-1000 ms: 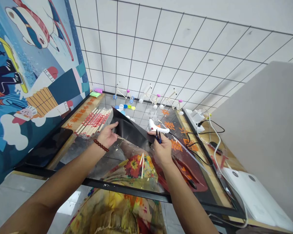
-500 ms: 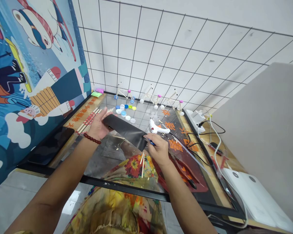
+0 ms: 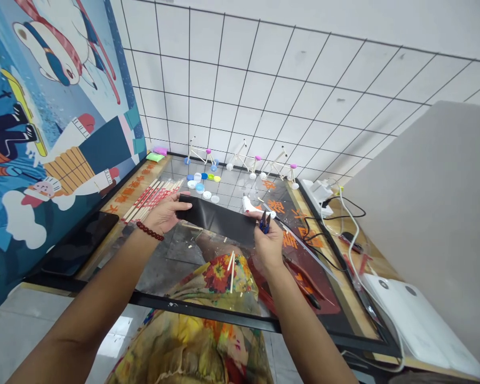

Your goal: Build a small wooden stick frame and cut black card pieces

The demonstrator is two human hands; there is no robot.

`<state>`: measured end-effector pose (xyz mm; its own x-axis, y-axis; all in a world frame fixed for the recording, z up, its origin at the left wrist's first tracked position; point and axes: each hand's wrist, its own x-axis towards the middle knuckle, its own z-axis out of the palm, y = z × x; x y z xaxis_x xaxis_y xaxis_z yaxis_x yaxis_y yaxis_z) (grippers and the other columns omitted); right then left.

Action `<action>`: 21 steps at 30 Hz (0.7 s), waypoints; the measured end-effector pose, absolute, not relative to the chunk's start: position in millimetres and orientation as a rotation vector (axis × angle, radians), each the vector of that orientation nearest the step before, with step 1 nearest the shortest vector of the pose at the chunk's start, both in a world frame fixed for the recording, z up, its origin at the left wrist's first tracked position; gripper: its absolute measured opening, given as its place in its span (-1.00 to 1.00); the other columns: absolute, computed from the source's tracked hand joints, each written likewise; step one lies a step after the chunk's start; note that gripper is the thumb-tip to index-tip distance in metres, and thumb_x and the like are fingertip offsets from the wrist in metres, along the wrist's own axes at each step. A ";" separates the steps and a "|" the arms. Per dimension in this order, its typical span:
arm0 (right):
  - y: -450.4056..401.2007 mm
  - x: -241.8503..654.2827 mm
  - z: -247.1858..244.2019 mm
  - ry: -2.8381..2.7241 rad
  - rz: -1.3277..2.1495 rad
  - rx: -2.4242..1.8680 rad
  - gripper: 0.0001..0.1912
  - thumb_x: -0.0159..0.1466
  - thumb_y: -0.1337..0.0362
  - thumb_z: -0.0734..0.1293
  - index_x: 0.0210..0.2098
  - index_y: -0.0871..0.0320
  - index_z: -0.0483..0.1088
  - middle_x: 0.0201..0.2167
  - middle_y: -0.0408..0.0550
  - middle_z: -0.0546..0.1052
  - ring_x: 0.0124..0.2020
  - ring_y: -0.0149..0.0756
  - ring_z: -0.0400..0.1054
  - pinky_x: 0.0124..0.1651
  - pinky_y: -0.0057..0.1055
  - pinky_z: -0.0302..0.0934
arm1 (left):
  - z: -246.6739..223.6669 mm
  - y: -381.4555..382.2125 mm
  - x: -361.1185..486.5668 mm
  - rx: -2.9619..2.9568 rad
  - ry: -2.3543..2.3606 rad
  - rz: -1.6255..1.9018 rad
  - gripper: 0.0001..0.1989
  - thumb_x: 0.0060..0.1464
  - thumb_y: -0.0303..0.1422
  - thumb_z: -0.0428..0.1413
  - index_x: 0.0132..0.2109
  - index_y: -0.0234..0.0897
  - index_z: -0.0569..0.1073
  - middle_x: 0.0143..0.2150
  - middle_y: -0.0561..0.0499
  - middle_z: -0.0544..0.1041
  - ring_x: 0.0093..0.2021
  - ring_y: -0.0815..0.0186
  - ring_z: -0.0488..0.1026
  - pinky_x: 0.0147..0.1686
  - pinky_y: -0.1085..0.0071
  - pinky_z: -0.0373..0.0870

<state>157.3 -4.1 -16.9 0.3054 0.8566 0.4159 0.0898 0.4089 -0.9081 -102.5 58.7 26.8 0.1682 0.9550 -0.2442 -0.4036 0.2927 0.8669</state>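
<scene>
A black flexible sheet (image 3: 220, 220) is stretched between my hands, above the glass table. My left hand (image 3: 166, 212) pinches its left end, thumb on top. My right hand (image 3: 270, 242) is closed on the right end. Tucked in that same hand is a small blue two-pronged tool (image 3: 265, 224), perhaps cutters, its dark prongs pointing up. Just beyond my right hand lies a white hot glue gun (image 3: 254, 207). Wooden chopsticks (image 3: 152, 197) in red-printed wrapping lie beside my left hand. Loose cut stick pieces (image 3: 232, 272) are on the glass nearer to me.
Several bottle caps (image 3: 200, 188) lie behind the sheet. Three stick frames with cap wheels (image 3: 244, 158) stand along the back edge. A dark phone or tablet (image 3: 80, 242) lies left. Pliers (image 3: 304, 282) rest on a red mat. Cables (image 3: 320, 218) and a power strip (image 3: 322, 192) line the right.
My right hand has moved right and turned, raising the blue tool's prongs into view. The black sheet has swung closer to level and is spread between both hands.
</scene>
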 end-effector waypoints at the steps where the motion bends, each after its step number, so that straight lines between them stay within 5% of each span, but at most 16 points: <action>1: -3.8 159.7 -14.5 -1.121 0.694 -1.025 -0.66 0.08 0.39 0.31 -0.15 0.08 0.52 -0.23 -0.07 0.62 -0.28 -0.29 0.45 -0.19 -0.36 0.29 | 28.4 57.8 -102.7 0.768 0.918 1.127 -0.56 -0.27 -0.64 0.29 -0.16 -0.31 0.49 -0.33 0.01 0.56 -0.36 0.30 0.53 -0.40 0.42 0.49; 3: -3.8 166.4 -8.4 -1.037 0.756 -1.001 -0.60 0.08 0.35 0.35 -0.05 0.08 0.48 -0.20 -0.05 0.62 -0.44 -0.39 0.39 -0.36 -0.44 0.22 | 32.6 55.5 -103.7 0.835 0.899 1.133 -0.53 -0.26 -0.62 0.31 -0.11 -0.30 0.50 -0.32 0.01 0.56 -0.37 0.32 0.53 -0.39 0.44 0.48; 7: -5.4 174.4 1.9 -0.995 0.877 -1.036 -0.74 0.15 0.17 0.39 -0.21 0.16 0.54 -0.32 -0.01 0.62 -0.69 -0.56 0.07 -0.57 -0.50 0.00 | 41.5 47.8 -103.7 0.971 0.812 1.066 -0.50 -0.29 -0.58 0.35 -0.10 -0.33 0.53 -0.32 0.02 0.56 -0.38 0.36 0.52 -0.40 0.51 0.45; 14: -14.3 135.4 -2.3 -1.222 1.266 -1.084 -0.63 0.07 -0.02 0.47 -0.30 0.15 0.57 -0.35 0.00 0.60 -0.30 -0.22 0.44 -0.28 -0.34 0.28 | 38.2 35.8 -88.4 1.031 0.740 0.888 -0.50 -0.28 -0.55 0.37 -0.08 -0.31 0.54 -0.35 0.00 0.60 -0.43 0.36 0.52 -0.42 0.52 0.43; 21: -14.7 119.7 -9.5 -1.187 1.241 -1.094 -0.72 0.02 0.08 0.50 -0.53 0.17 0.48 -0.59 -0.20 0.40 -0.55 -0.46 0.20 -0.42 -0.46 0.14 | 23.9 31.1 -73.7 0.899 0.688 0.985 -0.50 -0.24 -0.50 0.38 -0.05 -0.28 0.54 -0.26 -0.01 0.62 -0.35 0.34 0.54 -0.33 0.48 0.46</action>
